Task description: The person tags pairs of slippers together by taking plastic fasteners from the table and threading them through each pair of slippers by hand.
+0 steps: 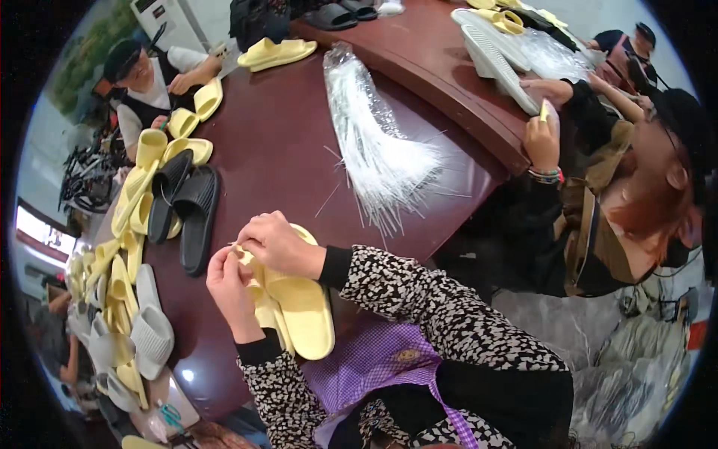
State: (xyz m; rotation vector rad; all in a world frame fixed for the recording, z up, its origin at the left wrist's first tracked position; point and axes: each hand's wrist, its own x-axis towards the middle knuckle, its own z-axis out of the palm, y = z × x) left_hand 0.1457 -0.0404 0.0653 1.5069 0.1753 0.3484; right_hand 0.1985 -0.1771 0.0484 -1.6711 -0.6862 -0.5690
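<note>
A pair of pale yellow slide slippers (303, 318) lies side by side at the table's near edge, in front of my purple checked apron. Over their far part, both my hands meet with fingertips close together. My left hand (230, 288) is closed in a pinch at the slippers' left side. My right hand (280, 243) is bent across the slippers from the right, its fingers also pinched. What lies between the fingertips is too small and covered to make out. Beyond them, a bundle of thin white plastic ties (381, 165) spills from a clear bag.
Black slippers (198, 217) lie left of my hands, beside a long row of yellow and grey slippers (152, 340). One yellow pair (277, 54) sits at the far edge. Co-workers sit far left and at right, the latter near white slippers (497, 63). Teal scissors (170, 414) lie lower left.
</note>
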